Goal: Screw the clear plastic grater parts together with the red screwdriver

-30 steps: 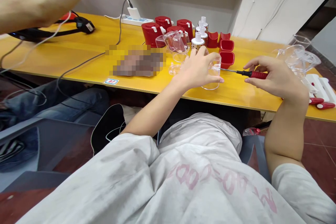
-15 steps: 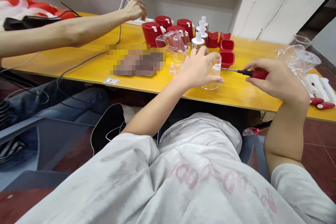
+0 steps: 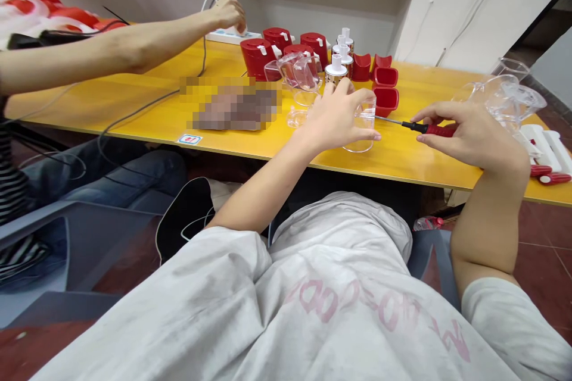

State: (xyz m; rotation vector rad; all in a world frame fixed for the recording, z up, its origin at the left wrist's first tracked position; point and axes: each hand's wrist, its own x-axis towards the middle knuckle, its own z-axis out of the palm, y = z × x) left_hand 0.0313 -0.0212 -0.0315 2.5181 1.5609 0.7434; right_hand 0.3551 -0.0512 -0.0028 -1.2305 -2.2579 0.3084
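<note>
- Stretching across everything, the yellow worktop (image 3: 415, 161) hosts what looks to me like a screwdriving step on a clear plastic container (image 3: 369, 108), which sits near the front edge with an open red cup (image 3: 389, 109) just behind it.
- Left hand (image 3: 333, 113): thumb and fingers spread around the container, gripping it from the left. It covers a lot, so I can't tell which way the mouth faces or how the container's long axis runs.
- Right hand (image 3: 469, 131): thumb and fingers pinching a screwdriver (image 3: 417, 127) by its red grip, off to the right of the container.
- Screwdriver: points left, long axis more or less parallel to the worktop's front edge, tip at the container's right wall.
- Tip: seems to meet that wall, but the contact spot is too small to make out. IMO the next move calls for a steady left hand and a right-hand twist along the shaft's line; tilt it and it could slip.
</note>
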